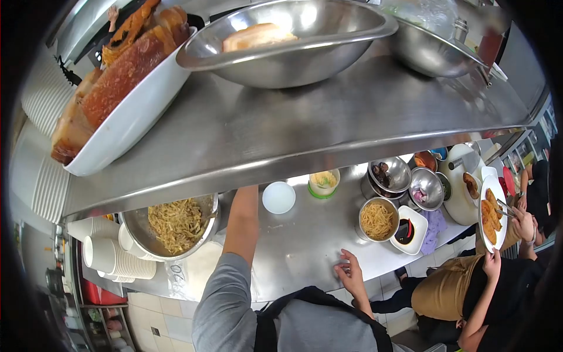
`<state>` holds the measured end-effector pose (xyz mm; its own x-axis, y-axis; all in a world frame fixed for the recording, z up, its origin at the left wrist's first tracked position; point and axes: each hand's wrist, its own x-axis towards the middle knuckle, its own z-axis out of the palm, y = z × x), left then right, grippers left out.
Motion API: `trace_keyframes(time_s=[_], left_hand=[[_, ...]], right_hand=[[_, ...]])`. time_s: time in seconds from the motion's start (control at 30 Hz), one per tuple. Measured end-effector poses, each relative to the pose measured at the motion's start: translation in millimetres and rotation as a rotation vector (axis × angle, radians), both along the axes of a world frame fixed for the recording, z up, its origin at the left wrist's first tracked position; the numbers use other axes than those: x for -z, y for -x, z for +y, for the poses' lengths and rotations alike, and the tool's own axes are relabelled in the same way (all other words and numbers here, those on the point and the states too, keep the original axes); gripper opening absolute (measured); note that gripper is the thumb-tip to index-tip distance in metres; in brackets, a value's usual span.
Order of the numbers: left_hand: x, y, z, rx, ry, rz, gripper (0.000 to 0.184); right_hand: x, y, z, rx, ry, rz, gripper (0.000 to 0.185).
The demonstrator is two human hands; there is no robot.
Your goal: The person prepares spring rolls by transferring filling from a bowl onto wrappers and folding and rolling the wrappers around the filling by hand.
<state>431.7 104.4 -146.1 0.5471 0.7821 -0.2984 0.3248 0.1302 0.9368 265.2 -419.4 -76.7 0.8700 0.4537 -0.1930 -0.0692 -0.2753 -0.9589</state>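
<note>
My left forearm reaches under the steel shelf (281,126), which hides the hand itself. Beside that forearm sit a steel bowl of noodle-like strips (176,226) on the left and a small white round dish (278,198) on the right. My right hand (350,273) hovers near the counter's front edge, holding nothing, its fingers apart and loosely bent. Closest to it are a steel bowl of thin fried strips (376,220) and a white square dish of dark sauce (410,230), both farther up the counter.
On the shelf stand a white dish of roast pork (120,108) and steel bowls (287,64). Stacked paper bowls (108,257) are at left. Several small bowls and a purple cloth (433,230) lie right. A co-worker holds a plate of fried food (491,217) and tongs.
</note>
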Motion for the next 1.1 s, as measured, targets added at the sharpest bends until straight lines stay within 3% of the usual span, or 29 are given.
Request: trace_keyframes(time_s=[0.23,0.33,0.43,0.47,0.5,0.57,0.63,0.77,0.87,0.97,1.1], left_hand=[[-5,4,-5,0.194,-0.450,0.371,0.044],[-14,12,-24,0.282,-0.616,0.401,0.045],[-67,63,-104,0.230,-0.874,0.099,0.043],[-79,91,-127,0.383,-0.855,0.124,0.040],[-78,128,-155,0.413,-1.031,-0.253,0.035],[-108,211,-206,0.514,-0.850,-0.304,0.029],[-116,286,-224,0.500,-0.746,-0.164,0.026],[-72,417,-204,0.023,-0.828,0.121,0.019],[-56,456,-200,-0.036,-0.834,0.354,0.025],[-43,459,-200,-0.056,-0.883,0.317,0.032],[-7,467,-189,-0.053,-0.882,0.247,0.030]], right_hand=[[-15,-9,15,-0.101,0.077,-0.142,0.055],[-11,-12,22,-0.187,0.103,-0.222,0.054],[-16,-8,30,-0.267,0.077,-0.211,0.055],[-18,-9,39,-0.285,0.046,-0.210,0.055],[-20,-8,50,-0.341,0.066,-0.221,0.054],[-29,-3,63,-0.429,0.115,-0.246,0.052],[-40,3,82,-0.566,0.059,-0.289,0.048],[-48,19,129,-0.816,-0.042,-0.340,0.042],[-47,38,174,-0.983,-0.120,-0.408,0.036],[-37,61,219,-1.066,-0.135,-0.571,0.028],[38,88,271,-1.087,0.145,-1.033,0.024]])
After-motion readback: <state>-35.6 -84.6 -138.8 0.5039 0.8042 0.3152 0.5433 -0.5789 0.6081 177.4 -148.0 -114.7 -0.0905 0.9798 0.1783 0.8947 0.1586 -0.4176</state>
